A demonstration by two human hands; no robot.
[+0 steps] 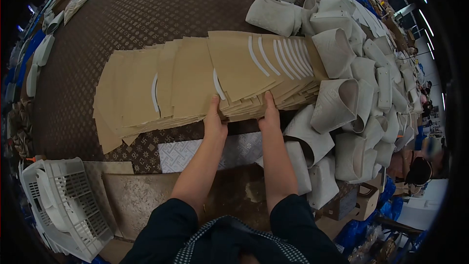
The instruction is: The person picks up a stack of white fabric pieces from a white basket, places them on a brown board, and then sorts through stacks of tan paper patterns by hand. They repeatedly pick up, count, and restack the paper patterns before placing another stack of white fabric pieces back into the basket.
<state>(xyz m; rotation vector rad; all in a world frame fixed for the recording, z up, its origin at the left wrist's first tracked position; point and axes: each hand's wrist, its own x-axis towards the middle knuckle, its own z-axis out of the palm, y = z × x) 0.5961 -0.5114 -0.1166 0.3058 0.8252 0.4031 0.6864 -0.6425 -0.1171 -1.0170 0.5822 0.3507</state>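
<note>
A wide, fanned stack of brown paper-like sheets (190, 73) lies across the patterned table. Curved white strips (288, 58) show on its right part, with single ones near its middle. Both hands are at the near edge of the stack. My left hand (214, 117) grips that edge near the middle, thumb on top and fingers hidden underneath. To its right, my right hand (269, 113) holds the same edge in the same way, its thumb pointing up over the sheets.
Pale curved pieces (334, 105) are heaped along the right side, touching the stack's right end. A white plastic basket (78, 205) stands at the lower left. A light patterned sheet (181, 155) lies under my forearms. More white pieces (44, 51) line the left edge.
</note>
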